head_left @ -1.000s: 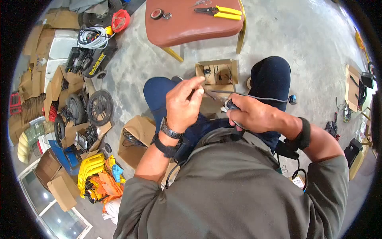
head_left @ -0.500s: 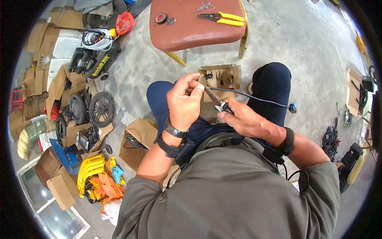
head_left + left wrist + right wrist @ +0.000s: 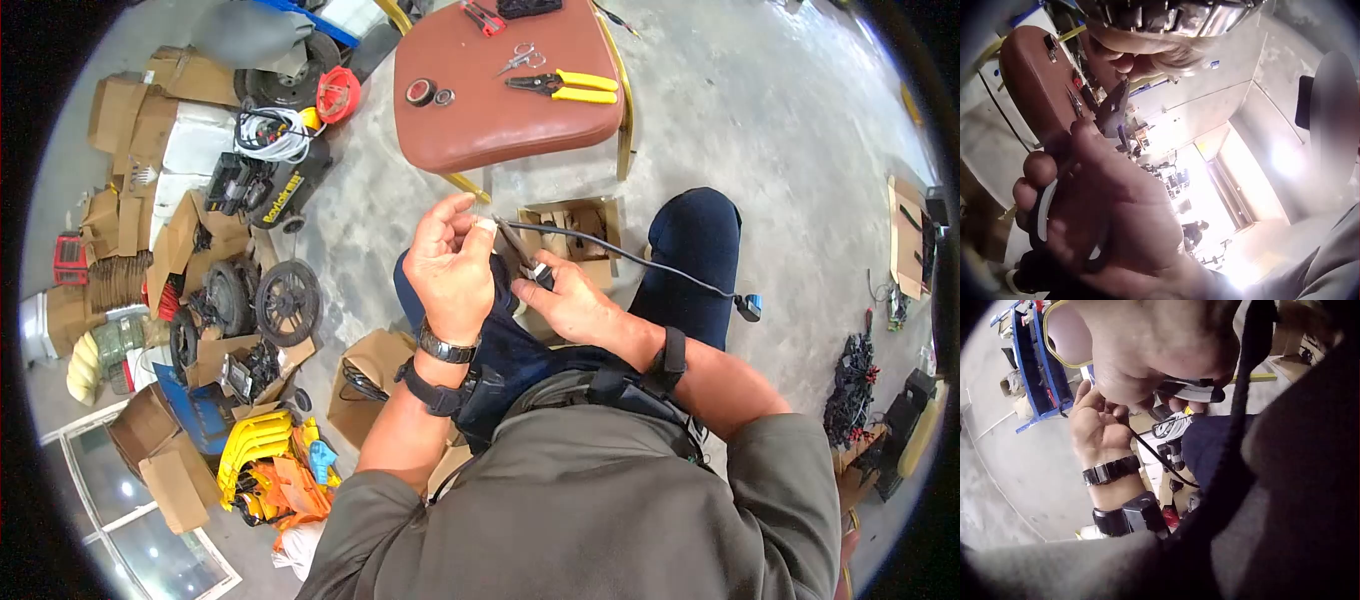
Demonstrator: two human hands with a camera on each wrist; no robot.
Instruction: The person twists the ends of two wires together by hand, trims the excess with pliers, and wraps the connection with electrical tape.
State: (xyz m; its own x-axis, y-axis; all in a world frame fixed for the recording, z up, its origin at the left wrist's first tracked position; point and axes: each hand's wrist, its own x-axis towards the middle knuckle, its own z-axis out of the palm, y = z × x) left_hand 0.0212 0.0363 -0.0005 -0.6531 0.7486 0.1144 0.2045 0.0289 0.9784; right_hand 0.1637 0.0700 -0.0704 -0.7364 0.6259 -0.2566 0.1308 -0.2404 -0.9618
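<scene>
My left hand (image 3: 452, 270) pinches the end of a thin dark cable (image 3: 640, 257) between thumb and fingers. From there the cable runs right across the knee to a small black-and-blue connector (image 3: 748, 307). My right hand (image 3: 572, 302) grips scissors (image 3: 515, 242) with black-and-white handles, their dark blades up against the left fingertips. In the left wrist view, the right fingers curl round the handle (image 3: 1044, 212) and a wide blade (image 3: 1113, 109) reaches the left fingers. The right wrist view shows the grey-black handle (image 3: 1191, 392) under the right hand; the cable's very tip is hidden.
A brown padded stool (image 3: 500, 110) ahead bears yellow-handled pliers (image 3: 565, 87), small scissors (image 3: 522, 60), tape rolls and a red cutter. A small cardboard box (image 3: 590, 215) stands between the knees. Wheels, cartons and yellow-orange parts crowd the left floor.
The right hand has moved left with the scissors, bringing the blades up to the left fingertips. The left hand keeps its pinch on the cable. The head view has shifted, showing more of the stool.
</scene>
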